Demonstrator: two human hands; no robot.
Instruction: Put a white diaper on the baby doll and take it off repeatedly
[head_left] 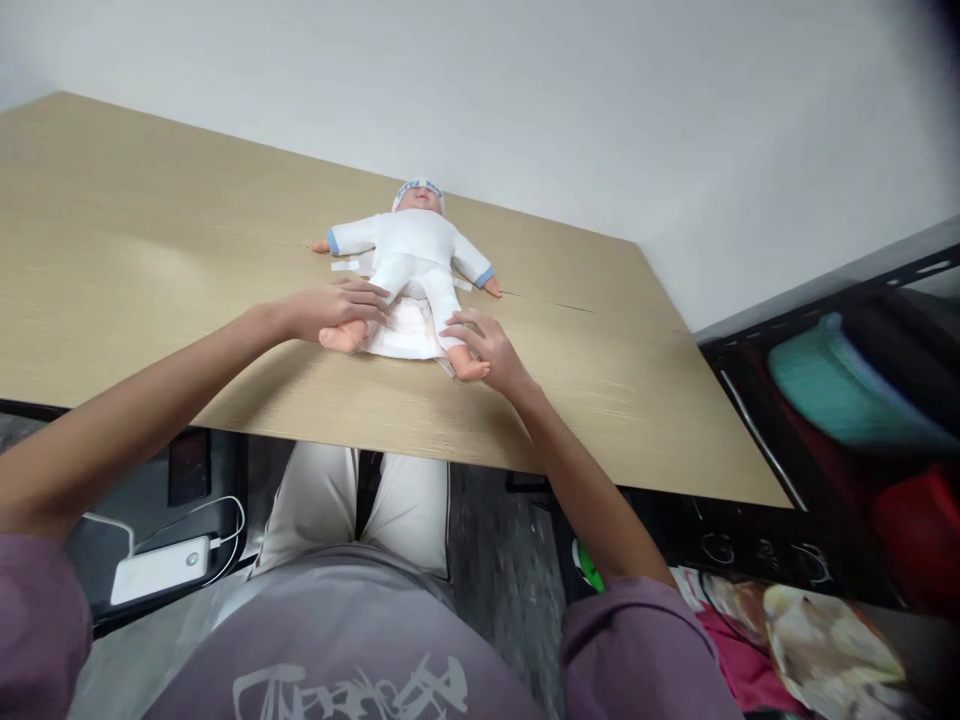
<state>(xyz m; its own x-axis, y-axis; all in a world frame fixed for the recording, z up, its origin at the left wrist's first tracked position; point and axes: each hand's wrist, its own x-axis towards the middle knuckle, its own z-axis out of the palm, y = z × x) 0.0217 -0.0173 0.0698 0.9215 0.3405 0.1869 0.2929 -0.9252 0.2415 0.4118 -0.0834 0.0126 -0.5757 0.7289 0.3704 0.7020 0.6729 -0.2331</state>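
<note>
A baby doll [415, 238] in a white suit with blue cuffs lies on its back on the table, arms spread and head toward the wall. Its cap carries blue lettering. Under its hips and between its legs is a spread white diaper [405, 332], with a tab showing at each side. My left hand [330, 308] curls its fingers over the doll's leg on the left, just above the bare foot; its thumb is hidden. Around the lower part of the other leg, my right hand [484, 345] rests with bent fingers.
The wooden table [187, 230] reaches to a white wall [525, 100]. Below its front edge, a white power bank [160, 570] with a cable and a dark phone [189, 467] lie at left. Cloths [825, 640] and a teal item [832, 385] are at right.
</note>
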